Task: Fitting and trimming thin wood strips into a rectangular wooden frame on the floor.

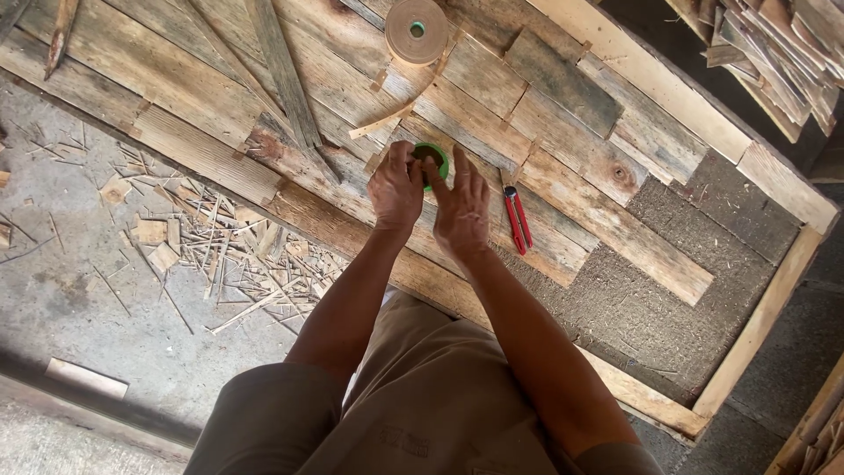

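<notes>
A workshop floor of bare grey concrete, littered w/ wood shavings and offcuts at left, carries a large panel of weathered planks set in a pale wood frame; part of the dark backing board shows at right. Nearest the camera, a person in tan clothing bends over the panel, both forearms reaching fwd. The left hand pinches a small green-rimmed roll at its left edge; the right hand has fingers spread, index fingertip touching the roll, which sits on or just above the planks at mid-panel; can't tell which. Just right of the hands lies a red-handled cutter on the boards. Farther up, a thin wood sliver, then a bigger tan tape roll near the panel's far edge. Stacked wood scraps top right.
</notes>
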